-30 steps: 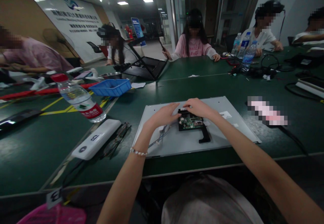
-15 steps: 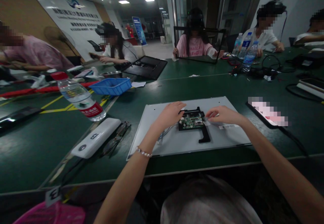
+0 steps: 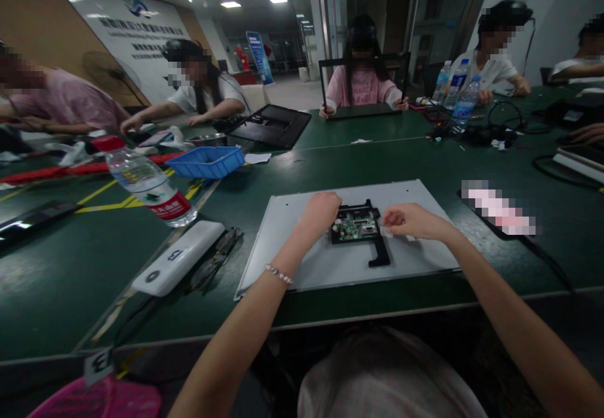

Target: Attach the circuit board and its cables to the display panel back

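A grey metal panel (image 3: 278,242) lies flat before me. On it sits a green circuit board (image 3: 353,228) in a black plastic bracket (image 3: 380,251), with one arm of the bracket reaching toward me. My left hand (image 3: 323,210) is curled at the bracket's left edge; its fingertips are hidden. Beside the right edge, my right hand (image 3: 409,221) has its fingers bent together above a small whitish strip (image 3: 385,231). Whether these fingers grip the strip or something smaller cannot be made out.
Left of the panel are eyeglasses (image 3: 214,260), a white power bank (image 3: 179,259), a water bottle (image 3: 151,185) and a blue tray (image 3: 207,162). A phone (image 3: 497,210) lies right. Across the table (image 3: 330,153), a person holds a black frame (image 3: 363,112). Others sit nearby.
My right hand has drawn back from the bracket's top to its right side, and its fingers have curled. My left hand has closed at the left edge. Opposite, a person has raised a black frame.
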`<state>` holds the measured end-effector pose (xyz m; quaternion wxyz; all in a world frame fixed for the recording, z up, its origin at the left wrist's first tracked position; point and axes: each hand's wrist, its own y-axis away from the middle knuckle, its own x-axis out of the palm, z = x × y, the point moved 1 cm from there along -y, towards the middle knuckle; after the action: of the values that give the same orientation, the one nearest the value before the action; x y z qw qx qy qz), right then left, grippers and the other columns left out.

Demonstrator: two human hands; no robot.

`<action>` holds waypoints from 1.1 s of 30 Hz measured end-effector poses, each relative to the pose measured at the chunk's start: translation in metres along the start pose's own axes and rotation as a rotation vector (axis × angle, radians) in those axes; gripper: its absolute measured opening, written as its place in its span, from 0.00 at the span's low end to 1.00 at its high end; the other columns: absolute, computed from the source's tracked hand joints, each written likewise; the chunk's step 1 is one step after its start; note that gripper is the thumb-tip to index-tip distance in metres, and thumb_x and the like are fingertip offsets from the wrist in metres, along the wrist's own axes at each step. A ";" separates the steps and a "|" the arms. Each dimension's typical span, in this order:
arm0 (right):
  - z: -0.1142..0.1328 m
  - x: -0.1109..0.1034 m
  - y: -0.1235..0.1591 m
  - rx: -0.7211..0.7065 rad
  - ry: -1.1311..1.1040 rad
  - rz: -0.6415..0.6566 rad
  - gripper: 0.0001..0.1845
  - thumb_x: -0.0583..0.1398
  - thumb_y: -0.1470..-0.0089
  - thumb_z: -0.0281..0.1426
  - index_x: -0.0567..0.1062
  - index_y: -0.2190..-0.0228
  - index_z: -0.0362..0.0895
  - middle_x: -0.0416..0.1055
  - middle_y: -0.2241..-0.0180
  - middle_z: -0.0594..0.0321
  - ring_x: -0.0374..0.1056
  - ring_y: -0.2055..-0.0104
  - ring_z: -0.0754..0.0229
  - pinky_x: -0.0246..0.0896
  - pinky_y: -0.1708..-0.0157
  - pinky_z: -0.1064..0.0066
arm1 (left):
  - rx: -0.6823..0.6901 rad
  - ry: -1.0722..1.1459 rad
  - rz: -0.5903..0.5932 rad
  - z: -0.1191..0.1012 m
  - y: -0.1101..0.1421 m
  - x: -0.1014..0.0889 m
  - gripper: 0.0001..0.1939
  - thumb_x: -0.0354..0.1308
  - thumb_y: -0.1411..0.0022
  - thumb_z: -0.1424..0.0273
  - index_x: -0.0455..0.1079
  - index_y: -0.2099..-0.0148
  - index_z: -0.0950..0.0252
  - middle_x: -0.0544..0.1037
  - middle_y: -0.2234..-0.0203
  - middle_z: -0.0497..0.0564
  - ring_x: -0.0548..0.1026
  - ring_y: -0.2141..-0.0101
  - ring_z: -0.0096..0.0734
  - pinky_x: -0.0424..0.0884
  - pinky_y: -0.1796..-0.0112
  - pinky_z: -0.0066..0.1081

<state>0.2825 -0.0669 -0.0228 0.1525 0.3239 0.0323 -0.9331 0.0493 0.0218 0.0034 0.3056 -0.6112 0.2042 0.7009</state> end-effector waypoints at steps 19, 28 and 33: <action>-0.015 -0.022 0.008 0.100 0.275 -0.200 0.12 0.58 0.49 0.35 0.80 0.68 0.44 0.77 0.63 0.56 0.72 0.65 0.57 0.62 0.63 0.68 | 0.052 0.031 0.041 0.007 -0.013 -0.012 0.12 0.51 0.40 0.75 0.77 0.64 0.66 0.80 0.66 0.55 0.77 0.63 0.35 0.70 0.60 0.28; -0.014 -0.024 0.008 0.108 0.336 -0.251 0.13 0.57 0.47 0.35 0.80 0.67 0.44 0.77 0.63 0.56 0.71 0.64 0.55 0.61 0.62 0.66 | 0.000 0.009 -0.034 0.007 -0.029 -0.023 0.13 0.49 0.38 0.73 0.76 0.61 0.65 0.78 0.62 0.56 0.76 0.61 0.40 0.70 0.61 0.33; -0.011 -0.023 0.009 0.096 0.341 -0.289 0.14 0.55 0.47 0.33 0.79 0.67 0.42 0.77 0.64 0.56 0.71 0.65 0.55 0.61 0.62 0.66 | -0.012 0.007 -0.080 0.002 -0.046 -0.022 0.16 0.46 0.36 0.73 0.76 0.59 0.66 0.77 0.59 0.60 0.75 0.56 0.42 0.68 0.57 0.36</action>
<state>0.3088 -0.0678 -0.0166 -0.0061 0.4759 0.0591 -0.8775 0.0801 0.0524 0.0294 0.3290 -0.6231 0.1766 0.6873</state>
